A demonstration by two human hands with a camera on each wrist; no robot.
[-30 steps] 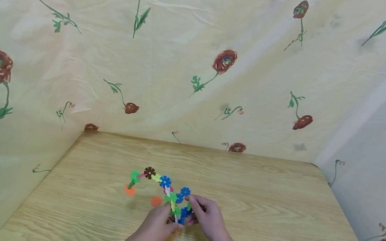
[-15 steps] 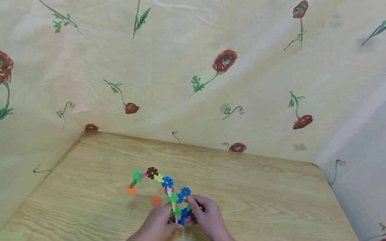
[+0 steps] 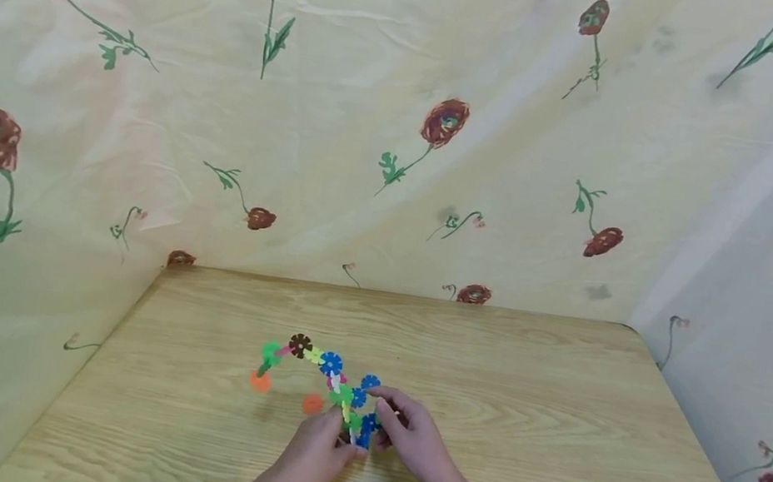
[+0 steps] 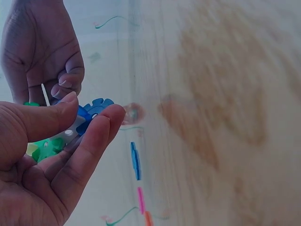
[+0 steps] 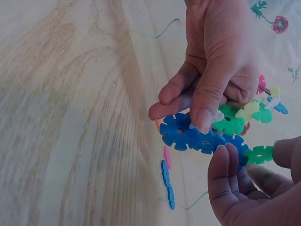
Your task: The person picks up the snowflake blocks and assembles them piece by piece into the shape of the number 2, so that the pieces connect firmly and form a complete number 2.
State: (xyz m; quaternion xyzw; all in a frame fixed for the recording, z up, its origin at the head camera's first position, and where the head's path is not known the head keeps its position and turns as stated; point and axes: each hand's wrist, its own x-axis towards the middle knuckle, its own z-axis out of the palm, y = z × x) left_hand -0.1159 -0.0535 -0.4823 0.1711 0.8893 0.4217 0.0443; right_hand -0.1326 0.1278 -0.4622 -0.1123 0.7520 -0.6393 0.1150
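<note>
A chain of flower-shaped interlocking plastic discs in several colours arches left from the hands, ending at an orange disc. My left hand pinches its near end, thumb and fingertips on the white and blue discs. My right hand holds the same piece from the right. In the right wrist view its fingertips touch the linked blue discs, and its thumb tip meets a green disc. The fingers hide part of the joined discs.
Behind the hands, a row with an orange disc, pink and blue discs lies low; whether it joins the held chain I cannot tell. The wooden table is bordered by flowered cloth at the back and sides.
My right index finger has lifted and parted from the thumb, where their tips were close together before. The left hand and chain stay nearly still. The head view has shifted slightly.
</note>
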